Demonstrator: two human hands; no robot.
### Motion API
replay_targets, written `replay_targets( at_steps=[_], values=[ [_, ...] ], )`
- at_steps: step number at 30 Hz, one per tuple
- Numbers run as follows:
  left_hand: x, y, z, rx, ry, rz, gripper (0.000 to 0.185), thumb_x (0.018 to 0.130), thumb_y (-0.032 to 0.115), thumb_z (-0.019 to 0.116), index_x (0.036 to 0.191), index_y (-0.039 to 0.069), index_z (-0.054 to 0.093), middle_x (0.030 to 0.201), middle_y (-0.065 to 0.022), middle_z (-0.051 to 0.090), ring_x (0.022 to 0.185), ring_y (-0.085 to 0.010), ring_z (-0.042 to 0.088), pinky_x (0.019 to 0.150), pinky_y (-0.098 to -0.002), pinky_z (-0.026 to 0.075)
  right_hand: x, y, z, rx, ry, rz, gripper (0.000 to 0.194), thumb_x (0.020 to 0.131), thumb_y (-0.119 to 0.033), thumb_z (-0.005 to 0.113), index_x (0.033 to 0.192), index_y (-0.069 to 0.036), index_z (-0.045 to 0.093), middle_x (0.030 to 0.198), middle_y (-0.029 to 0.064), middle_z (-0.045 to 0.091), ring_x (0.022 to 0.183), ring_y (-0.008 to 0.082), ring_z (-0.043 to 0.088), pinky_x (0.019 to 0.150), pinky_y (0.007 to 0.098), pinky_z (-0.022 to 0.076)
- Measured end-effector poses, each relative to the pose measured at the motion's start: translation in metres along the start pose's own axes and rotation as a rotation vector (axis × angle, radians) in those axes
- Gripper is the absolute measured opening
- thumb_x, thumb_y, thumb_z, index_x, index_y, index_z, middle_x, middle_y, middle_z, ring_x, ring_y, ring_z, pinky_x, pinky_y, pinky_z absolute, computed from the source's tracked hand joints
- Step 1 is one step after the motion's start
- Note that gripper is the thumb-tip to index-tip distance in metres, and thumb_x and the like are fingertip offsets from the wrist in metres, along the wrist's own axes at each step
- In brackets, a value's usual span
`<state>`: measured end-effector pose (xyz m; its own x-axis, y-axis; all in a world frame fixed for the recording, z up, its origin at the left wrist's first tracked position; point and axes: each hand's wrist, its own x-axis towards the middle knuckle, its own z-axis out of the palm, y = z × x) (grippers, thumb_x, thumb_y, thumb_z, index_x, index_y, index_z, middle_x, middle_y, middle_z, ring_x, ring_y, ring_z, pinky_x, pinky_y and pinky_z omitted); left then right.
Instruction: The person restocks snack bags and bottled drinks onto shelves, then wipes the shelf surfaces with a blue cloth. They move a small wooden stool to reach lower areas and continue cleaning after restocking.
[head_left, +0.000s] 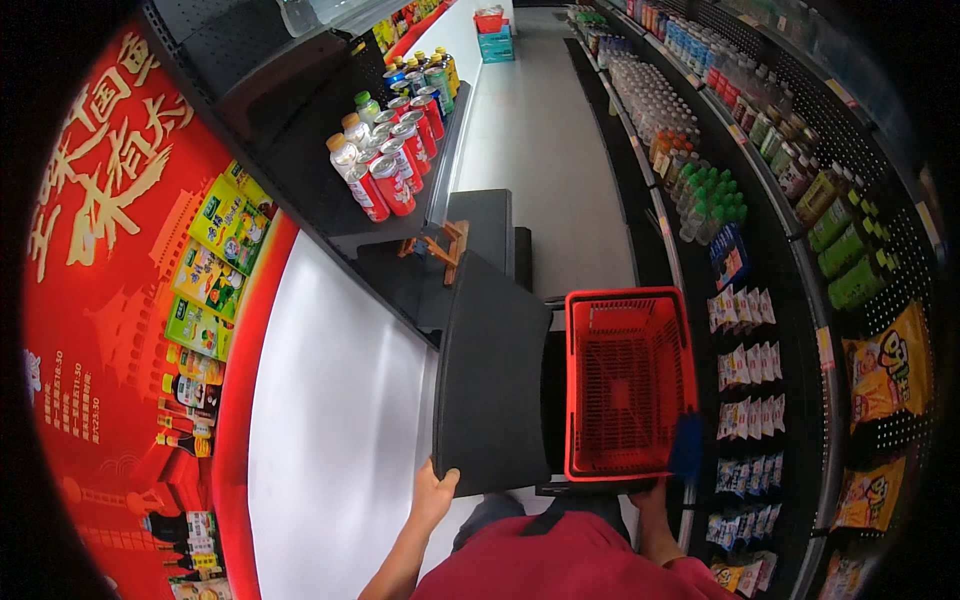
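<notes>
With its thumb on top, my left hand (437, 484) grips the near left corner of a dark grey flat panel (495, 382). The panel stretches away from my body and hides what lies under it. Right of it is a red plastic shopping basket (628, 478), with nothing visible inside its slotted walls. My right hand (646, 496) is under the basket's near right edge. Its fingers are hidden, so I cannot tell what they hold. A blurred blue thing (685, 444) covers the basket's near right corner.
Drink cans (391, 184) and bottles stand on a black shelf (300, 176) at left, above a wooden stand (454, 251). At right, black shelving (806, 420) bears bottles (709, 191), small snack packs (742, 367) and yellow bags (889, 371). Pale aisle floor (544, 150) runs ahead.
</notes>
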<state>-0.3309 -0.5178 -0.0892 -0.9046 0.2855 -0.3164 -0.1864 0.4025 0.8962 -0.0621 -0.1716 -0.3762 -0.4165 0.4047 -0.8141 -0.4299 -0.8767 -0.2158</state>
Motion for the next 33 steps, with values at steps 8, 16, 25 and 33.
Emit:
replay_targets(
  at_steps=[8, 16, 25, 33],
  values=[
    [-0.014, -0.036, -0.06, 0.028, 0.013, -0.025, 0.031, 0.084, 0.009, 0.059, 0.111, -0.005, 0.06, 0.089, -0.0099, 0.063, 0.083, -0.0186, 0.059, 0.077, -0.0342, 0.048, -0.023, 0.06, -0.014, -0.119, -0.151, -0.028, 0.074, 0.083, -0.062, 0.065, 0.139, -0.015, 0.054, 0.141, 0.0078, 0.056, 0.127, 0.0321, 0.052, 0.108, 0.0509, 0.0423],
    [-0.024, -0.06, -0.118, 0.014, 0.055, -0.015, 0.031, 0.084, 0.008, 0.059, 0.112, -0.004, 0.061, 0.093, -0.0089, 0.065, 0.086, -0.0163, 0.059, 0.081, -0.0323, 0.048, -0.017, 0.116, -0.004, -0.156, -0.015, -0.027, 0.079, 0.092, -0.069, 0.046, 0.151, -0.016, 0.039, 0.155, 0.0096, 0.038, 0.139, 0.0355, 0.04, 0.111, 0.0535, 0.0376],
    [-0.027, -0.053, -0.173, 0.047, 0.139, -0.149, 0.035, 0.083, 0.006, 0.059, 0.117, -0.006, 0.06, 0.102, -0.0088, 0.066, 0.097, -0.0174, 0.059, 0.09, -0.0311, 0.046, -0.014, 0.19, -0.014, -0.23, -0.062, 0.177, 0.087, 0.091, -0.073, 0.042, 0.154, -0.014, 0.031, 0.161, 0.0125, 0.025, 0.143, 0.0371, 0.031, 0.11, 0.0606, 0.0322],
    [-0.033, -0.059, -0.208, 0.14, 0.187, -0.219, 0.035, 0.082, 0.006, 0.062, 0.115, -0.006, 0.06, 0.099, -0.0094, 0.066, 0.092, -0.0187, 0.06, 0.086, -0.0323, 0.047, -0.026, 0.217, 0.002, -0.441, 0.038, 0.211, 0.086, 0.093, -0.073, 0.037, 0.155, -0.014, 0.028, 0.161, 0.0132, 0.026, 0.145, 0.0375, 0.027, 0.11, 0.0615, 0.028]
  ],
)
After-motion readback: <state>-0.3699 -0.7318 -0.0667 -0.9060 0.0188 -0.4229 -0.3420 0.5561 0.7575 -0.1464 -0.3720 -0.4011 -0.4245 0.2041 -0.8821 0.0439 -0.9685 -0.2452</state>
